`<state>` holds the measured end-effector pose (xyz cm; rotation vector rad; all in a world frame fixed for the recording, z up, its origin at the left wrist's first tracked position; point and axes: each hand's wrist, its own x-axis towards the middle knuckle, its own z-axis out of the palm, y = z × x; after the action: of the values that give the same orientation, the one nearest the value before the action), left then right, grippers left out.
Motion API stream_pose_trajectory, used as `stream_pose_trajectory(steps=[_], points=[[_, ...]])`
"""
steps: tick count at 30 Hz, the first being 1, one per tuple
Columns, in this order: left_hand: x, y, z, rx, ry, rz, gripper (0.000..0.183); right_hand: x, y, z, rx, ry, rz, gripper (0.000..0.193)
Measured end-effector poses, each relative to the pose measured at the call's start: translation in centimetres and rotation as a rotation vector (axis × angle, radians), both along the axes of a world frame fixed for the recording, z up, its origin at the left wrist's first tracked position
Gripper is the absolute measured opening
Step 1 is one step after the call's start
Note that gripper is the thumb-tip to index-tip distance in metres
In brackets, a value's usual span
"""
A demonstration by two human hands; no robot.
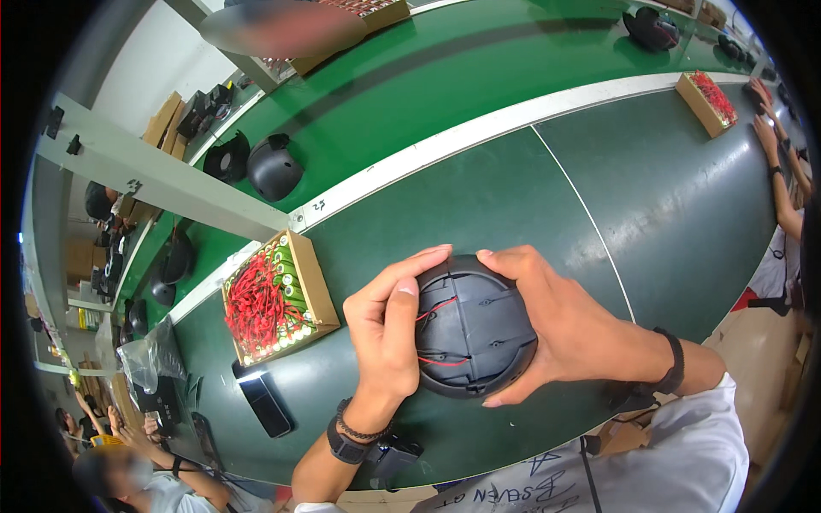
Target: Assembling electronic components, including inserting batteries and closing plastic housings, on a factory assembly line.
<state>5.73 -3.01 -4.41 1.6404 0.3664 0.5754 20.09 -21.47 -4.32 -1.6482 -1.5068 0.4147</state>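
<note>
Between my two hands is a round black plastic housing (492, 329), held above the green bench. Its open face shows a seam down the middle, small screw posts and two thin red wires at its left side. My left hand (382, 329) grips the left rim, with the thumb bent near the upper wire. Curled around the right rim is my right hand (560, 321), its thumb and fingers spread along the edge. The underside of the housing is hidden.
Left of my hands stands a cardboard box (312, 286) of green battery cells with red wires. A phone (263, 402) lies nearer. Beyond the white ledge, a green belt (410, 94) carries black round shells (274, 167). Another box (708, 103) and co-workers' hands (765, 128) are far right.
</note>
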Motion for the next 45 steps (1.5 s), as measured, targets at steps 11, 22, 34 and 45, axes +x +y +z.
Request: stream_pose_trajectory(steps=[11, 22, 34, 45], points=[[-0.3, 0.0, 1.1, 0.033, 0.07, -0.096, 0.048, -0.2, -0.1, -0.4, 0.031, 0.02, -0.004, 0.133], [1.5, 2.6, -1.9, -0.351, 0.057, -0.331, 0.071, 2.6, 0.5, -0.8, -0.037, 0.124, 0.155, 0.133], [0.5, 2.6, -2.7, -0.413, -0.042, -0.272, 0.072, 2.1, 0.9, -1.3, 0.005, 0.001, 0.093, 0.137], [2.4, 0.5, -3.1, -0.569, -0.171, 0.163, 0.071, -3.1, 2.7, -2.9, 0.237, 0.174, -0.37, 0.154]])
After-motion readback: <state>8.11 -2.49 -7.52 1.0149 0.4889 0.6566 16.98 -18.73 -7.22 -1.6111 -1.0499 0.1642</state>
